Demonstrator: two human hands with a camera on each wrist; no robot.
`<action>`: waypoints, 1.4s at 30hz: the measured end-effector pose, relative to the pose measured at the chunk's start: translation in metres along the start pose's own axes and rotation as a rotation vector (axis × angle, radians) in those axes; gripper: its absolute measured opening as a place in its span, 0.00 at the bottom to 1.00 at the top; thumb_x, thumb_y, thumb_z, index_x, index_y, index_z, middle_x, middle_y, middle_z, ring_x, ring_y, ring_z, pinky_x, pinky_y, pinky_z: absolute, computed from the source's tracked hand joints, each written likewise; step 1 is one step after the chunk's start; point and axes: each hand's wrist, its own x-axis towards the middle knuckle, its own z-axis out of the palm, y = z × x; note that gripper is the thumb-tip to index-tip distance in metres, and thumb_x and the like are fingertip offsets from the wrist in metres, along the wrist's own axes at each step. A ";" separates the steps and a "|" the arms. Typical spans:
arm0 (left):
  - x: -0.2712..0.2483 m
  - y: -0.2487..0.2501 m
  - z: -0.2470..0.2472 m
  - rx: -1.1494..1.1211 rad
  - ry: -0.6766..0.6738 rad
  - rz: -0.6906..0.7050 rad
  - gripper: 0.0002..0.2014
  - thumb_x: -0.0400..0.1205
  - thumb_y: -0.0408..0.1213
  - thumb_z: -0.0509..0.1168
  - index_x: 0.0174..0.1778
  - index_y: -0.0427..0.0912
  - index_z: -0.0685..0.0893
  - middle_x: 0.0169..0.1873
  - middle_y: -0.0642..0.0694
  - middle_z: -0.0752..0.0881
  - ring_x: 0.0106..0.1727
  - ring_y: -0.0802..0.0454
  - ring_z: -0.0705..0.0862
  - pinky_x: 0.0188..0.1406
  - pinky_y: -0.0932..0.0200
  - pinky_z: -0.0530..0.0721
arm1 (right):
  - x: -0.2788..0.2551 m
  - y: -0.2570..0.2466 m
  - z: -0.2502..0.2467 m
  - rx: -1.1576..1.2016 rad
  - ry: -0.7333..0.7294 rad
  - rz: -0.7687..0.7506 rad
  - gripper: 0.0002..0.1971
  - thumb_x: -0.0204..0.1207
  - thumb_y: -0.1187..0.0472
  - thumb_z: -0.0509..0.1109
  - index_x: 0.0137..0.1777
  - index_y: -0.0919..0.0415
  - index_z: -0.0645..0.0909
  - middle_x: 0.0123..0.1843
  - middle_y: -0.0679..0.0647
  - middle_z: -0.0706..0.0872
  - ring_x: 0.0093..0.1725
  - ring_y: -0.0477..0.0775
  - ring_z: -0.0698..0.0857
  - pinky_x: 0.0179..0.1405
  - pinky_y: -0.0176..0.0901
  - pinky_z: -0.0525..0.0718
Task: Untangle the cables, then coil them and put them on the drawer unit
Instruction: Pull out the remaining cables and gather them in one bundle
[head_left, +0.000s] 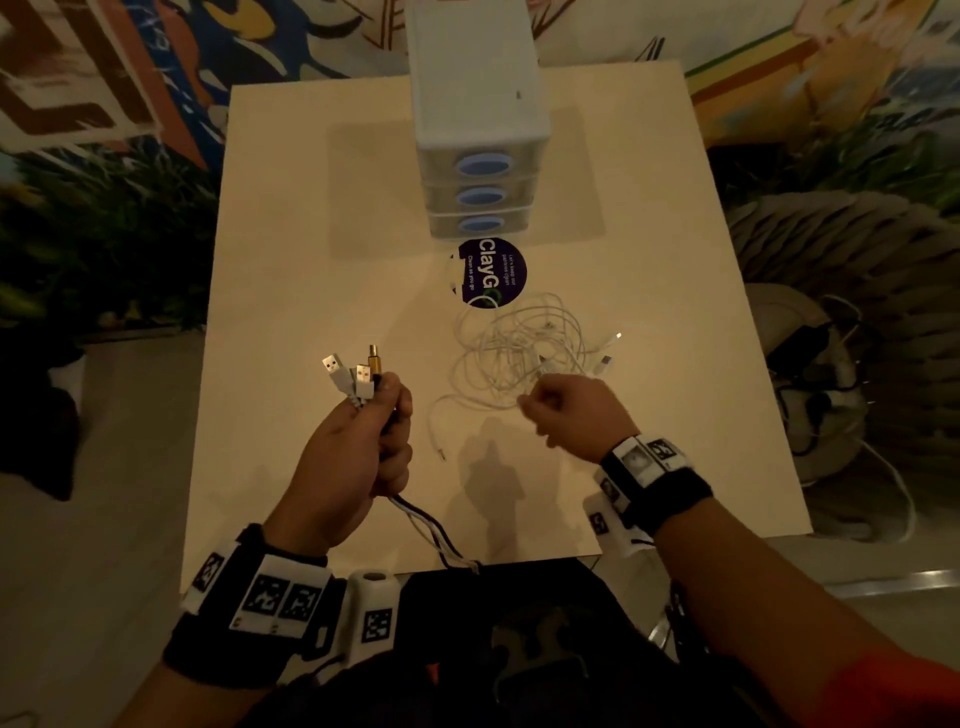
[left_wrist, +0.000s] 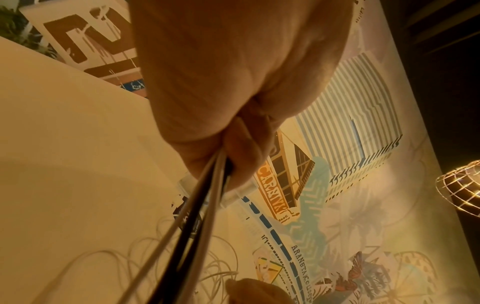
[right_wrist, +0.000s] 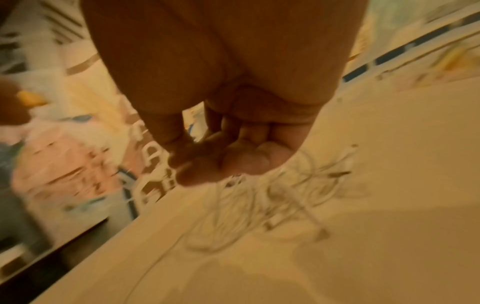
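Untangling step: left hand (head_left: 358, 447) grip grasps three USB cables (head_left: 358, 376); right hand (head_left: 571, 415), grip indeterminate, must next free the white cable tangle (head_left: 524, 348) at 1 o'clock.

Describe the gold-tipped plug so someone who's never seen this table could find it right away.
Start at the white drawer unit at the far side of the table, then come toward the near edge to the left hand, which grips a bundle of cables. Three plugs stick up from the fist; the gold-tipped plug is the rightmost, dark-bodied, unlike the two white USB plugs beside it.
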 end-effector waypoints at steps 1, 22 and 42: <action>0.000 0.000 0.000 0.006 -0.005 -0.003 0.18 0.92 0.50 0.54 0.41 0.43 0.76 0.26 0.49 0.59 0.22 0.55 0.54 0.24 0.56 0.52 | -0.001 0.008 -0.010 0.035 0.095 0.047 0.17 0.83 0.45 0.67 0.38 0.55 0.84 0.29 0.49 0.89 0.27 0.46 0.88 0.39 0.46 0.88; 0.028 -0.002 0.049 0.146 -0.113 -0.065 0.17 0.88 0.50 0.57 0.44 0.39 0.75 0.26 0.49 0.59 0.25 0.53 0.52 0.27 0.54 0.50 | 0.051 0.085 -0.067 0.631 0.175 0.339 0.13 0.85 0.54 0.71 0.52 0.65 0.78 0.51 0.63 0.93 0.39 0.59 0.94 0.42 0.56 0.91; 0.048 -0.013 0.088 0.317 -0.180 -0.023 0.16 0.92 0.48 0.56 0.50 0.37 0.78 0.27 0.46 0.59 0.22 0.53 0.55 0.22 0.60 0.59 | -0.011 0.049 -0.071 1.085 0.089 0.116 0.04 0.87 0.60 0.66 0.56 0.60 0.75 0.48 0.66 0.92 0.40 0.63 0.92 0.43 0.50 0.91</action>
